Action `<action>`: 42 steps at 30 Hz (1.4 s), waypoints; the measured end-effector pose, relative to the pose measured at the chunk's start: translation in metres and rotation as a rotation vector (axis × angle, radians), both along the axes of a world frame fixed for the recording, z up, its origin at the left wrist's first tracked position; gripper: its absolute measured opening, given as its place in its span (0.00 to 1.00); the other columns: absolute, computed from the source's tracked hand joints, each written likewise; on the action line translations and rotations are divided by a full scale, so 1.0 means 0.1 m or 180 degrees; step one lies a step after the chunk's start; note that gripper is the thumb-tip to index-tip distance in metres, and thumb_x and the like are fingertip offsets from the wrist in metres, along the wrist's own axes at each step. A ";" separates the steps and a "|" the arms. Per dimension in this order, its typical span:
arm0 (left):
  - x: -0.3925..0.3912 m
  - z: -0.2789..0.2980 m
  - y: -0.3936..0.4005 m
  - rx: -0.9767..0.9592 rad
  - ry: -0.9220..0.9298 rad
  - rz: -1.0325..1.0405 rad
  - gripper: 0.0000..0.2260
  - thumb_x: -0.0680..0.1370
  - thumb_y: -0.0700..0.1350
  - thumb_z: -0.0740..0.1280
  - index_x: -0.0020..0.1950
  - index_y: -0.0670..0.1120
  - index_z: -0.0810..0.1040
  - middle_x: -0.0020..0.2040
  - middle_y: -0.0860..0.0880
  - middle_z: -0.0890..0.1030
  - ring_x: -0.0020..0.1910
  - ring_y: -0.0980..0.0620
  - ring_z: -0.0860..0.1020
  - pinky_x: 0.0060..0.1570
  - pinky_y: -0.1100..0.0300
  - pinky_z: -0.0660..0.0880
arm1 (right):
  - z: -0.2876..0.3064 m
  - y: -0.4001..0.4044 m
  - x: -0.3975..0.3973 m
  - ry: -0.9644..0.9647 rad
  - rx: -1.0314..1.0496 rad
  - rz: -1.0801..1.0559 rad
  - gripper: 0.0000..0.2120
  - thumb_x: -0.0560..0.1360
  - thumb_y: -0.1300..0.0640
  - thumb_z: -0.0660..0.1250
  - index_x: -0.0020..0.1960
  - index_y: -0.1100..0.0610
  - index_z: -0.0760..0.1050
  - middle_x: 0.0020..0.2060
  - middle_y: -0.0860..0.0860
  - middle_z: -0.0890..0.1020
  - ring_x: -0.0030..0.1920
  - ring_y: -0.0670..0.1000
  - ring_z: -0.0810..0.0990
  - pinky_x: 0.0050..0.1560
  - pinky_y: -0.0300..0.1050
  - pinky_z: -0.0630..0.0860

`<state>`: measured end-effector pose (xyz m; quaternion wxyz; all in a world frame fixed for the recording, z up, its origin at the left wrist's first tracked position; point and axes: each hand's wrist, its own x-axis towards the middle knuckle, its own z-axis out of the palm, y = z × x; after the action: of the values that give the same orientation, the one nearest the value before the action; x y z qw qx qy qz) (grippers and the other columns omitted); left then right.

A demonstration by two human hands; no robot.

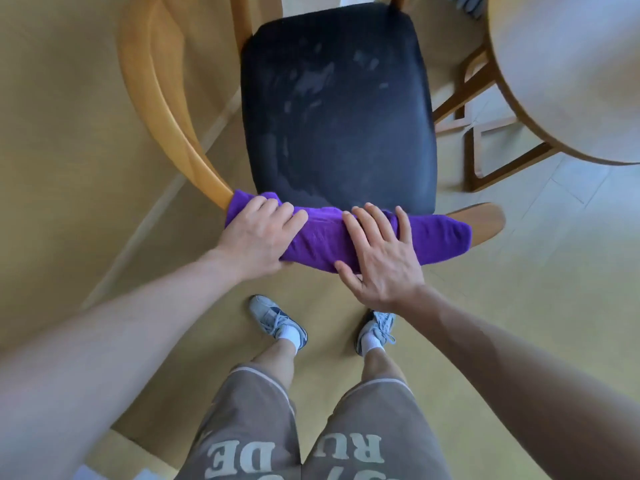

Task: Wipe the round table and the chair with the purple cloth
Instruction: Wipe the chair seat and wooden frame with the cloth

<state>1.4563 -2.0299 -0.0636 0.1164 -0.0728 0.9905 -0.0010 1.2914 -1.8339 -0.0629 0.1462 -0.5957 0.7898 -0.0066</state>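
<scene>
The purple cloth is draped over the curved wooden backrest of the chair, just in front of me. My left hand grips the cloth's left part with its fingers curled over the rail. My right hand lies flat on the cloth's middle, fingers spread and straight. The chair's black seat shows pale smears and damp streaks. The backrest's right end sticks out past the cloth. The round table with a pale top fills the upper right corner.
The table's wooden legs and crossbars stand right of the seat. My feet in grey trainers stand on the yellowish floor directly behind the chair. Pale tiles lie at the right.
</scene>
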 end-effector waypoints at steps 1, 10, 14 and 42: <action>0.02 0.02 -0.16 -0.0054 -0.0183 -0.0152 0.18 0.71 0.52 0.73 0.53 0.42 0.76 0.42 0.45 0.76 0.39 0.41 0.77 0.44 0.48 0.74 | 0.00 -0.09 0.03 0.0009 0.0066 0.0235 0.42 0.75 0.32 0.59 0.77 0.60 0.63 0.71 0.56 0.71 0.75 0.60 0.66 0.75 0.68 0.56; -0.35 -0.02 -0.61 0.0723 -0.1127 -0.0723 0.14 0.69 0.62 0.65 0.44 0.54 0.69 0.32 0.56 0.70 0.27 0.55 0.68 0.28 0.59 0.63 | 0.03 -0.66 -0.05 -0.0068 0.0646 0.0716 0.33 0.62 0.24 0.62 0.49 0.52 0.64 0.36 0.47 0.76 0.34 0.56 0.79 0.32 0.46 0.68; -0.36 -0.07 -0.62 0.0801 -0.1027 -0.0836 0.16 0.67 0.64 0.61 0.45 0.54 0.71 0.31 0.56 0.67 0.29 0.49 0.72 0.32 0.58 0.70 | -0.02 -0.77 -0.10 -0.0232 0.0640 0.0731 0.36 0.61 0.19 0.55 0.46 0.52 0.64 0.33 0.47 0.77 0.31 0.57 0.78 0.32 0.46 0.71; 0.30 -0.09 0.18 0.0540 0.0810 0.1315 0.29 0.75 0.60 0.64 0.66 0.39 0.79 0.62 0.43 0.80 0.65 0.39 0.76 0.80 0.40 0.55 | -0.01 -0.38 -0.05 -0.0541 -0.0002 -0.0008 0.25 0.78 0.36 0.57 0.64 0.55 0.71 0.55 0.51 0.80 0.55 0.58 0.77 0.56 0.53 0.72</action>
<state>1.4867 -2.0118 -0.0731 -0.0057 -0.2631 0.9579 0.1150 1.2862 -1.8723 -0.0636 0.2125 -0.5920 0.7753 -0.0576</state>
